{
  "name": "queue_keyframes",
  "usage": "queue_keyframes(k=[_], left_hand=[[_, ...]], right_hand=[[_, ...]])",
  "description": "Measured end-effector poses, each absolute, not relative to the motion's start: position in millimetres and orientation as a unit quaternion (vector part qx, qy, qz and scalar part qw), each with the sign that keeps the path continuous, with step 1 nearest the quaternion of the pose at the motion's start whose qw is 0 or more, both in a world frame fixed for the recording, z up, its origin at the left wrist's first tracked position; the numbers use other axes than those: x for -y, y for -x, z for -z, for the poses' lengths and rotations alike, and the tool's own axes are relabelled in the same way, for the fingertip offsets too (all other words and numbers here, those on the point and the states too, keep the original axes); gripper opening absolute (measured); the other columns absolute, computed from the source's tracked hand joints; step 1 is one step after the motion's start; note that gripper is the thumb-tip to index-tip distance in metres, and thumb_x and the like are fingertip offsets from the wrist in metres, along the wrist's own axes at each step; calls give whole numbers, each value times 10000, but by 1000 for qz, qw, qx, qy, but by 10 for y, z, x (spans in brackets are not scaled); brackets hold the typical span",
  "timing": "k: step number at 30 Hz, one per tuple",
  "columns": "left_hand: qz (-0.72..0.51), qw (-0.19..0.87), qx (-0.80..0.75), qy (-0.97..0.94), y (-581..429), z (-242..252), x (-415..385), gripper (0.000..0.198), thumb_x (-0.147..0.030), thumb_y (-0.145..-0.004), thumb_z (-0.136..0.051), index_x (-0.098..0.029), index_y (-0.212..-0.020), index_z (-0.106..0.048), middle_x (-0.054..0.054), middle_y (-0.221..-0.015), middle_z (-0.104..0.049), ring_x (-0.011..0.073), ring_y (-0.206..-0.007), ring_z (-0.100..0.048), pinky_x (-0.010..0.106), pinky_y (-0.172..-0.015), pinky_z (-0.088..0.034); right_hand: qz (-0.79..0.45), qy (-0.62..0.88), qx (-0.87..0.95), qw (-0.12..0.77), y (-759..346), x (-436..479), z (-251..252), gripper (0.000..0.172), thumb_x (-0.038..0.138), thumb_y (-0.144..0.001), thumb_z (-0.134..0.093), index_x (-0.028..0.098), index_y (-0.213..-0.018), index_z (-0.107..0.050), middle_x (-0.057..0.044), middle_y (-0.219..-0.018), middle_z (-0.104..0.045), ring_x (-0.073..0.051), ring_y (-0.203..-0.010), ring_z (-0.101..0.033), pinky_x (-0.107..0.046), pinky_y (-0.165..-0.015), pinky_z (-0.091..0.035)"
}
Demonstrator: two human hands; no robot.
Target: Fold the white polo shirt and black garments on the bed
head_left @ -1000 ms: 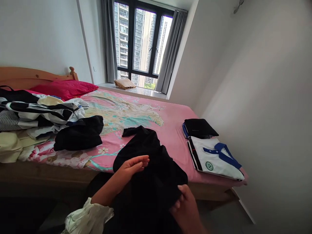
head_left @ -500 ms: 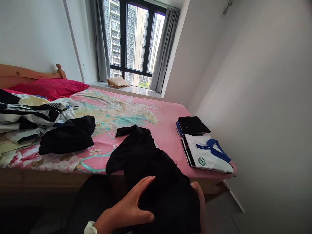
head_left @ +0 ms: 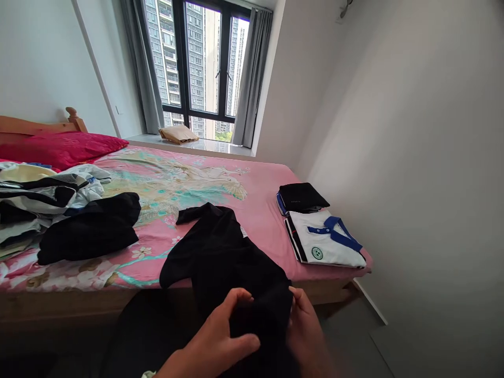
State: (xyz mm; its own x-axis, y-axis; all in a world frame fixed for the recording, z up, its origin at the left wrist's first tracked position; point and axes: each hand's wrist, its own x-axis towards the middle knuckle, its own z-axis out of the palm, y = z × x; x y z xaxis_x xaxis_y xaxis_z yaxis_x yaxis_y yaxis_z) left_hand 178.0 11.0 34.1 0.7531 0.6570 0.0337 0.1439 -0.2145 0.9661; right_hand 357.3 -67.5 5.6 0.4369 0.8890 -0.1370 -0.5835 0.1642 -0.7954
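Note:
A black short-sleeved shirt (head_left: 220,252) lies over the bed's front edge, its lower part hanging toward me. A small white label (head_left: 243,231) shows on its right side. My left hand (head_left: 220,336) curves over the lower part of the shirt, thumb and fingers wide apart, with nothing visible between them. At the shirt's right edge, my right hand (head_left: 305,323) pinches the black cloth between thumb and fingers. Part of the right hand is blurred, and the shirt's lowest portion blends into the dark below.
Loose clothes (head_left: 43,199) are heaped on the bed's left, with a black garment (head_left: 92,226) in front. Folded clothes stand at right: a black stack (head_left: 303,197) and a white polo shirt (head_left: 323,239) on top of others. A red pillow (head_left: 66,149) lies by the headboard.
My right hand has come up and leftward along the shirt's edge, and its fingers now show on the cloth. My left hand keeps its curved shape. The view has shifted slightly right.

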Motion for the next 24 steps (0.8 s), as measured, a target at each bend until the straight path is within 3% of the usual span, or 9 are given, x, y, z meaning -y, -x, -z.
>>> queue_keyframes(k=[2, 4, 6, 8, 12, 17, 21, 22, 24], left_hand=[[-221, 544, -282, -759, -1805, -350, -84, 174, -330, -816, -567, -197, -927, -572, -4, -838, -596, 136, -768, -531, 240, -710, -433], [-233, 529, -312, -754, -1845, -354, -52, 246, -361, -898, -421, -183, -821, -572, -12, -716, -552, 116, -663, -485, 230, -630, -409], [-248, 518, -317, -755, -1880, -368, -26, 266, -356, -906, -406, -183, -803, -580, -10, -708, -557, 115, -659, -490, 224, -622, -408], [-254, 503, -292, -772, -1890, -402, -16, 205, -294, -888, -439, -190, -819, -602, -1, -758, -609, 122, -703, -542, 223, -665, -432], [-245, 420, -273, -830, -1819, -497, -127, 258, -104, -773, -475, -223, -922, -649, 9, -884, -681, 144, -818, -617, 245, -765, -463], [-250, 219, -344, -878, -1649, -566, -544, 463, -13, -634, -449, -267, -939, -688, 2, -927, -701, 186, -887, -618, 321, -834, -444], [-271, 174, -431, -843, -1472, -591, -806, 170, -257, -770, -546, -256, -892, -664, 0, -884, -682, 175, -802, -611, 281, -758, -439], [-263, 168, -465, -829, -1423, -585, -820, 163, -365, -794, -546, -241, -813, -650, -2, -797, -663, 169, -730, -595, 266, -689, -427], [-214, 190, -518, -806, -1330, -543, -759, 383, -525, -814, -492, -209, -616, -576, -15, -586, -566, 147, -572, -525, 245, -560, -362]], right_hand=[[-502, 422, 162, 737, -3517, 641, -143, 193, 387, -723, -690, 206, -721, -623, 39, -612, -565, -88, -526, -512, -181, -496, -432], [-480, 453, 186, 728, -3434, 642, -239, 275, 447, -748, -643, 210, -887, -648, -14, -782, -642, -141, -683, -594, -230, -598, -487], [-420, 514, 269, 698, -3349, 677, -294, 441, 408, -693, -697, 229, -1086, -610, -45, -1006, -646, -192, -911, -604, -277, -756, -494], [-354, 572, 360, 647, -3291, 728, -296, 494, 319, -640, -736, 239, -1109, -604, -44, -1082, -625, -213, -1012, -572, -288, -853, -460], [-357, 608, 385, 595, -3292, 808, -274, 146, 284, -779, -530, 205, -853, -628, -10, -790, -615, -162, -759, -570, -236, -692, -456], [-373, 631, 471, 491, -3353, 813, -439, 171, 326, -827, -542, 177, -763, -599, 31, -652, -525, -103, -616, -456, -189, -565, -357], [-374, 634, 447, 508, -3442, 804, -533, 300, 421, -849, -562, 166, -701, -616, 26, -636, -532, -98, -610, -450, -185, -557, -363], [-373, 644, 390, 543, -3471, 811, -530, 268, 428, -822, -606, 173, -748, -644, 16, -683, -575, -113, -648, -489, -185, -567, -386], [-380, 657, 258, 597, -3511, 836, -504, 266, 419, -752, -696, 197, -898, -684, -10, -842, -657, -157, -776, -568, -190, -598, -437]])
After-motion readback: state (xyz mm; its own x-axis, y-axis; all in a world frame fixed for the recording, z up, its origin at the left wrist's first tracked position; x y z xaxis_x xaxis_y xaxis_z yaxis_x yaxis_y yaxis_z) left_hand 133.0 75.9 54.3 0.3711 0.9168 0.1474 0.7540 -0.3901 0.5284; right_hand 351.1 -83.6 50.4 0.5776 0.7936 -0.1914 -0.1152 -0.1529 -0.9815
